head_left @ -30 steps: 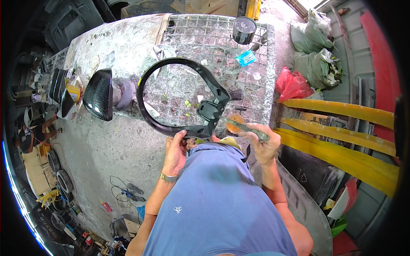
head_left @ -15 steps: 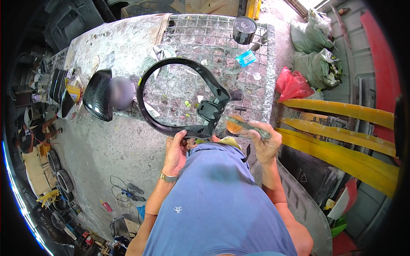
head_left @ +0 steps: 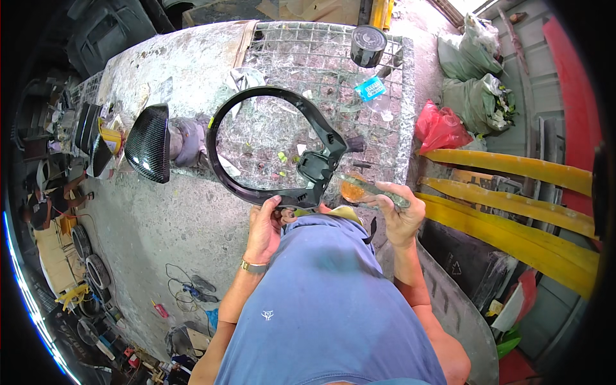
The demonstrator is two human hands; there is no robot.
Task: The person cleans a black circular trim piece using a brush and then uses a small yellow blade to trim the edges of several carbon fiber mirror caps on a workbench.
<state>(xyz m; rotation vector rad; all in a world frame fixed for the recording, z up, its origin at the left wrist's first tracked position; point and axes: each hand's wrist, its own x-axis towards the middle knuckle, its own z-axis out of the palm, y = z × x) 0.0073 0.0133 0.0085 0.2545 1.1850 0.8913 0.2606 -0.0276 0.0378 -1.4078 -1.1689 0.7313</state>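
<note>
My left hand [head_left: 264,224] is closed on the lower edge of a black ring-shaped part [head_left: 239,190] that looks like a steering wheel rim, thumb on top. A black bracket [head_left: 314,165] sits inside the ring's lower right side. The ring is held tilted between my body and the worktable. To the right of it, my right hand [head_left: 401,212] pinches a flat greyish strip-like tool [head_left: 375,190] between thumb and fingers. At the tool's left end is an orange lump or pad [head_left: 351,188], apart from the ring; whether the two are joined I cannot tell.
A dusty worktable with wire mesh [head_left: 398,122] lies beyond, carrying a dark can [head_left: 368,46], a blue packet [head_left: 369,88] and carbon-patterned shells [head_left: 147,144]. Yellow bars [head_left: 513,221] stand on the right, near a red plastic bag [head_left: 439,127] and sacks [head_left: 471,99]. Cables [head_left: 186,289] lie on the floor.
</note>
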